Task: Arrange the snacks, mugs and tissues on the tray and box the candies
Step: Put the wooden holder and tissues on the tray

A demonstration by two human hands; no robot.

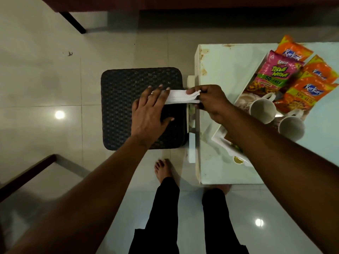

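Observation:
A white folded tissue [178, 97] stretches between my hands above the dark woven stool [124, 99]. My right hand [211, 101] pinches its right end. My left hand [150, 110] lies flat, fingers spread, over its left end. On the white table stands a white tray [220, 138] holding two white mugs, one [262, 109] behind the other [291, 129], a pink snack packet [273, 74] and orange Kurkure packets [304, 94]. My right forearm hides the tray's near part.
The white table [229, 66] stands right of the stool, with stains along its left edge. A gold round item [238, 160] sits at the tray's near corner. My bare feet [163, 169] stand on the glossy tiled floor. Dark wooden furniture runs along the top and lower left.

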